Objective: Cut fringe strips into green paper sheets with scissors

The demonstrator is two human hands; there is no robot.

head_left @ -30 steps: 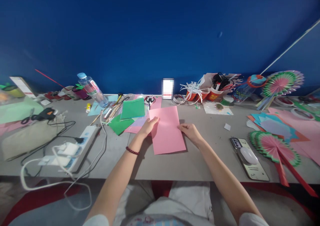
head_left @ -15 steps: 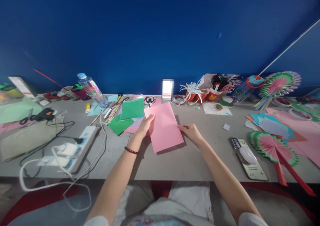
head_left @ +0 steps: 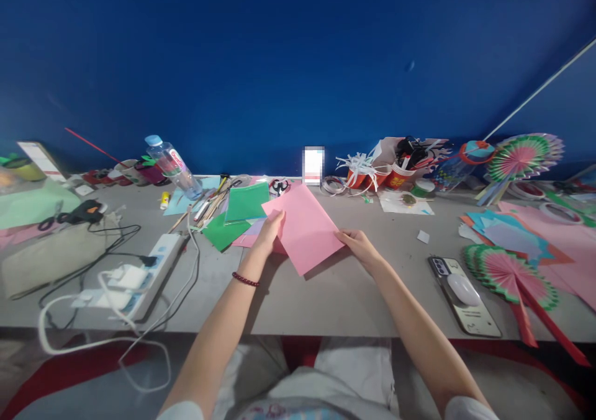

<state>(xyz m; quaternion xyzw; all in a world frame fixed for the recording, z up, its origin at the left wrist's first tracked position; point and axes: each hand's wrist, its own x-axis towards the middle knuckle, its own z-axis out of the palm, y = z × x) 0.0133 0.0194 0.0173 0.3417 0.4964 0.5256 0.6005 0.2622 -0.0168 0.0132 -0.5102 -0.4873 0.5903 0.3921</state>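
Observation:
A sheet of pink paper is tilted over the middle of the table, gripped at two opposite sides. My left hand pinches its left edge, thumb on top and the other fingers hidden beneath. At the right corner, my right hand is closed on the paper between thumb and fingers. Behind my left hand lie green sheets, with part of a lilac and pink sheet beneath them. Black-handled scissors rest just beyond the pink paper.
Left of me are a power strip with cables and a leaning plastic bottle. A lit phone stands against the wall. On the right lie a phone with a mouse on it, and a paper fan.
The pink paper has turned, its near corner now pointing more toward me and slightly farther from the table's front edge. My right hand has shifted slightly right with its corner.

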